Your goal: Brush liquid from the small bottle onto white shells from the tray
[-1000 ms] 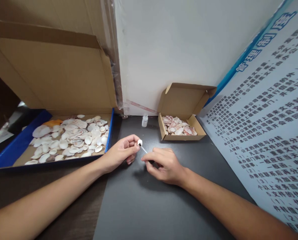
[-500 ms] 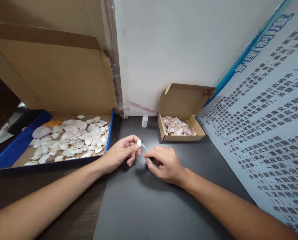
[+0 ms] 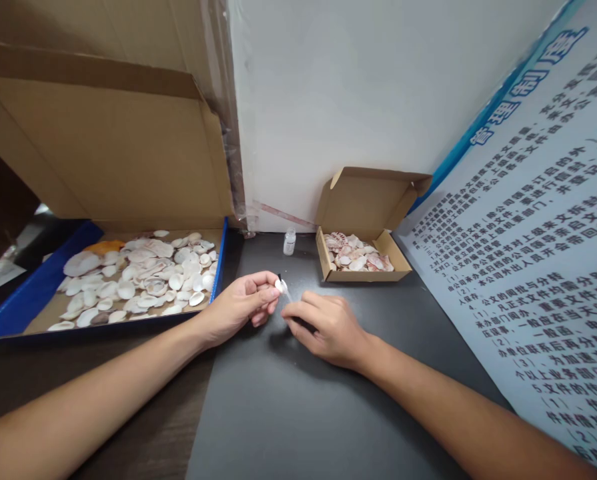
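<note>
My left hand (image 3: 241, 305) pinches a small white shell (image 3: 279, 285) between thumb and fingers above the dark table (image 3: 298, 413). My right hand (image 3: 325, 327) is closed on a thin brush (image 3: 284, 288) whose dark tip touches the shell. A small clear bottle (image 3: 289, 241) stands behind the hands by the wall. To the left, a large blue-edged cardboard box (image 3: 38, 293) holds several white shells. A small cardboard box (image 3: 361, 257) with pink-marked shells sits at the back right.
The large box's flap (image 3: 103, 147) stands up at the left. A white wall (image 3: 368, 93) closes the back. A printed poster (image 3: 533, 253) with blue heading and black text leans along the right side.
Both hands have drifted slightly left and down. The brush tip has shifted to the upper edge of the shell.
</note>
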{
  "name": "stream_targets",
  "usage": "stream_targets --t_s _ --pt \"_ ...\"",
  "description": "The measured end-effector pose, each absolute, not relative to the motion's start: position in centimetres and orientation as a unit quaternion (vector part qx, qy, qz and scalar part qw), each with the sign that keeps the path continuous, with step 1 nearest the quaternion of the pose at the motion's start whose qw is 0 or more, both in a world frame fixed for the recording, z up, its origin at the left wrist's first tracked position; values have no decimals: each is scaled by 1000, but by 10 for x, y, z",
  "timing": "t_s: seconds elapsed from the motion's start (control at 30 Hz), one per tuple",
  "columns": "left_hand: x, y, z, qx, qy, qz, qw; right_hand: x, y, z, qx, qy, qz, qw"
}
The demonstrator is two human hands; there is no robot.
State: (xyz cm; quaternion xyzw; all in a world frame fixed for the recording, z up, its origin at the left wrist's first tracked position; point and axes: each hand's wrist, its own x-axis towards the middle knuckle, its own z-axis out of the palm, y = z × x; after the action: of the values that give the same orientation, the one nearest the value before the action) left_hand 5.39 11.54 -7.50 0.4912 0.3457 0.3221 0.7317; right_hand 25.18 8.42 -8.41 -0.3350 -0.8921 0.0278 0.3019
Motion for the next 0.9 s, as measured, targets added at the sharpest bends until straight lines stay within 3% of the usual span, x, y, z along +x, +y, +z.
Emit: stream_targets --t_s 0.9 --pt "52 116 -78 462 329 328 755 254 84 -82 -324 -853 252 323"
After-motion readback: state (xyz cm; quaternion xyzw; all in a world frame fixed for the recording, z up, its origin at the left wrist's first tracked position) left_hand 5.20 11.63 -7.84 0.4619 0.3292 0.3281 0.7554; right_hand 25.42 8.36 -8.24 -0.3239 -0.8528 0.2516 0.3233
